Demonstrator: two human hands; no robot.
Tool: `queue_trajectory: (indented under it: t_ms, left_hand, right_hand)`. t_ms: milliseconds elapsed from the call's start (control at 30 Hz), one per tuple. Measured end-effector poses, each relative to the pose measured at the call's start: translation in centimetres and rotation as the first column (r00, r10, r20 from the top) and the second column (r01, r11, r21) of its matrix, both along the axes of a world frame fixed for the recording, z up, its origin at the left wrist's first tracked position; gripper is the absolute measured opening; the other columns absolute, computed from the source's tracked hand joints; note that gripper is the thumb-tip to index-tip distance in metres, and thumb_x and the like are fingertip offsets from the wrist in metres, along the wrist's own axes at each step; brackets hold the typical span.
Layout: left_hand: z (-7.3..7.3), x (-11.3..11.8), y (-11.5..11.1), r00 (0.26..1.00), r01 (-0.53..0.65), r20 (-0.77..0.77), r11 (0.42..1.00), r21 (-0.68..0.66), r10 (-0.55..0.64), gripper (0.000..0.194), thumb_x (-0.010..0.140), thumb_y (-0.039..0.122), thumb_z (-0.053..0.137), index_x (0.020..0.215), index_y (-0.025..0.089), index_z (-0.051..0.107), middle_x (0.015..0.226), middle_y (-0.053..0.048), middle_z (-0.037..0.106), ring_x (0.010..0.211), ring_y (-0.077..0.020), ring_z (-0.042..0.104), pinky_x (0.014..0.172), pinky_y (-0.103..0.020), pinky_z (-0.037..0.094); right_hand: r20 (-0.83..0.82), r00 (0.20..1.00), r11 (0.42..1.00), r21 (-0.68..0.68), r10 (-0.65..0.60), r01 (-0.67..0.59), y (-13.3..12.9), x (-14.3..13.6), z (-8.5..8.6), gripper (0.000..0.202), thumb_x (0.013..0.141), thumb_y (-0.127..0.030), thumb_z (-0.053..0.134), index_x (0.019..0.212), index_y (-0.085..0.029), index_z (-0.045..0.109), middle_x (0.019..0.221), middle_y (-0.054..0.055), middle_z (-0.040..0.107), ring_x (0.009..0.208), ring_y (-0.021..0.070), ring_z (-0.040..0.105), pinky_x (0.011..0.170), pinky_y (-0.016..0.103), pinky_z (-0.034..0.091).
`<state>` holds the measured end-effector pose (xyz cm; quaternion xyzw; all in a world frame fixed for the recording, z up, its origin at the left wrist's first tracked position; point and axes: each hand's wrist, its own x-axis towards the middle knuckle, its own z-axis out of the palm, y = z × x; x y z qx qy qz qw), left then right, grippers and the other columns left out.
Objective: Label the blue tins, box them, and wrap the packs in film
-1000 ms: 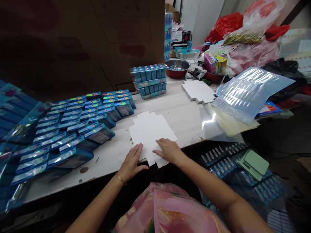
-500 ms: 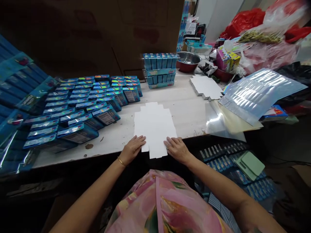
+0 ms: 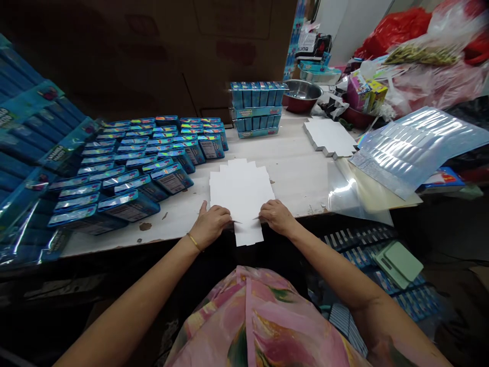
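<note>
A flat white die-cut carton blank (image 3: 242, 188) lies on the white tabletop, its near flap reaching past the front edge. My left hand (image 3: 213, 223) pinches the blank's left side flap, which is bent up, with the thumb sticking out. On the opposite side my right hand (image 3: 278, 216) has its fingers closed on the right flap, bent up likewise. Rows of blue printed boxes (image 3: 130, 163) stand to the left of the blank. Behind it, two display trays of blue packs (image 3: 255, 109) are stacked.
More white blanks (image 3: 331, 136) are piled at the right, beside clear plastic sheets (image 3: 412, 148). A metal bowl (image 3: 301, 94) sits at the back. Wrapped blue packs (image 3: 38, 127) rise at far left. Below the table's right side are a green scale (image 3: 399, 262) and more blue packs.
Both hands have gone from lying flat beside the blank to gripping its side flaps. Those flaps have been folded upward and inward. The view has shifted slightly.
</note>
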<state>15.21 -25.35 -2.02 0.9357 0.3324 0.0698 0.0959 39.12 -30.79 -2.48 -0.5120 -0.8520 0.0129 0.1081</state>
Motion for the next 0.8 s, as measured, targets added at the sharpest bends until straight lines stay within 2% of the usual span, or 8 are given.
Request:
queue_trajectory:
  t_ms: [100,167,233,367,467,733,800]
  left_hand:
    - [1.7,2.2,0.2,0.993,0.0,-0.115,0.998,0.057,0.007,0.022,0.077,0.013,0.043,0.072,0.02,0.063,0.08,-0.006,0.064,0.084,-0.0223,0.055,0.086,-0.056,0.028]
    - [2.0,3.4,0.4,0.988,-0.016,-0.151,0.997,0.07,0.027,0.022,0.076,0.013,0.045,0.065,0.019,0.063,0.074,-0.006,0.064,0.08,-0.0227,0.055,0.086,-0.059,0.026]
    - [1.8,4.1,0.6,0.988,-0.026,-0.153,0.997,0.075,0.037,0.023,0.074,0.012,0.046,0.061,0.019,0.063,0.071,-0.005,0.064,0.078,-0.0219,0.055,0.089,-0.063,0.018]
    - [1.4,4.8,0.8,0.991,-0.069,-0.114,0.997,0.033,0.073,0.025,0.075,0.013,0.046,0.063,0.024,0.065,0.069,-0.001,0.065,0.076,-0.0186,0.057,0.095,-0.064,0.004]
    - [1.6,5.0,0.9,0.992,-0.092,-0.092,0.996,-0.013,0.09,0.024,0.077,0.019,0.046,0.067,0.027,0.066,0.07,0.001,0.066,0.076,-0.0182,0.058,0.095,-0.064,0.0]
    - [1.7,5.9,0.8,0.991,-0.13,0.026,0.988,-0.082,0.132,0.024,0.077,0.03,0.048,0.06,0.026,0.064,0.067,0.002,0.066,0.073,-0.0191,0.058,0.094,-0.063,-0.011]
    - [1.6,6.0,0.9,0.989,-0.127,0.057,0.986,-0.11,0.134,0.024,0.077,0.03,0.048,0.058,0.026,0.063,0.067,0.002,0.067,0.072,-0.0186,0.058,0.095,-0.062,-0.012]
  right_hand:
    - [0.203,0.978,0.998,-0.029,0.055,-0.05,1.5,-1.7,1.2,0.023,0.084,-0.014,0.043,0.072,-0.014,0.062,0.078,0.007,0.061,0.079,0.0173,0.047,0.07,0.032,0.029]
    - [0.274,0.957,0.995,-0.059,0.094,-0.081,2.2,-2.5,1.6,0.024,0.084,-0.011,0.042,0.073,-0.013,0.063,0.077,0.009,0.06,0.079,0.0181,0.047,0.07,0.032,0.029]
    - [0.311,0.942,0.99,-0.092,0.128,-0.104,2.7,-3.1,1.8,0.023,0.082,-0.009,0.042,0.074,-0.012,0.063,0.078,0.01,0.061,0.08,0.019,0.048,0.069,0.033,0.029]
    - [0.341,0.924,0.98,-0.154,0.171,-0.125,3.1,-3.5,2.2,0.022,0.081,-0.009,0.043,0.076,-0.012,0.064,0.08,0.011,0.062,0.082,0.0197,0.05,0.068,0.032,0.029]
    - [0.339,0.928,0.978,-0.184,0.155,-0.097,3.2,-3.5,2.3,0.023,0.081,-0.01,0.043,0.075,-0.013,0.064,0.08,0.011,0.062,0.083,0.02,0.051,0.067,0.032,0.03]
    - [0.289,0.949,0.979,-0.189,0.127,-0.073,3.6,-3.4,2.2,0.026,0.081,-0.009,0.041,0.071,-0.013,0.064,0.074,0.011,0.062,0.081,0.0203,0.053,0.07,0.034,0.036]
    - [0.253,0.958,0.984,-0.149,0.138,-0.102,2.6,-2.9,2.5,0.021,0.083,-0.015,0.044,0.079,-0.012,0.065,0.081,0.01,0.063,0.086,0.0207,0.053,0.078,0.036,0.037]
